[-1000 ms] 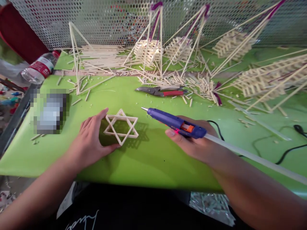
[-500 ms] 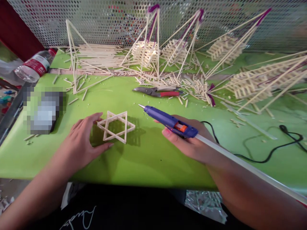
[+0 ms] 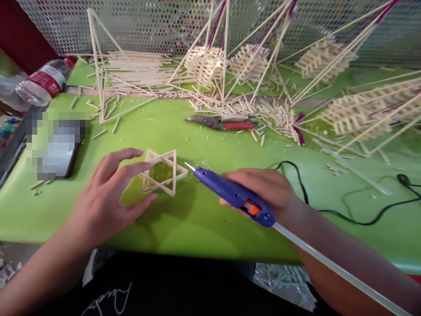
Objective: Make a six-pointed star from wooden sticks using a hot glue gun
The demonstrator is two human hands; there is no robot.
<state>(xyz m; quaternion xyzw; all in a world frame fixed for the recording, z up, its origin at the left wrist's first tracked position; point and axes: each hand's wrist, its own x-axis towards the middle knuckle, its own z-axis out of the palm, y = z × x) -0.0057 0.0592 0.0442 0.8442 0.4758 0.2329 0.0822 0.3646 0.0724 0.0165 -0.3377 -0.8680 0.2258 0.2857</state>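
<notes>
A six-pointed star of wooden sticks (image 3: 162, 172) lies on the green table cover (image 3: 204, 215). My left hand (image 3: 110, 193) rests beside it on the left, with the index finger and thumb touching its edge. My right hand (image 3: 263, 191) is closed round a purple glue gun (image 3: 232, 194). The gun's metal tip almost touches the star's right point. A clear glue stick juts from the back of the gun, and a black cord (image 3: 345, 210) trails off to the right.
Red-handled pliers (image 3: 223, 123) lie behind the star. Stick piles (image 3: 138, 74), tall stick frames (image 3: 213, 57) and stacked lattices (image 3: 362, 112) crowd the back against a perforated panel. A phone (image 3: 57, 149) and a water bottle (image 3: 41, 83) are at the left.
My right hand lowered the glue gun and brought its tip down to the star's right point. The left hand shifted and its fingers lifted and spread over the star's left side.
</notes>
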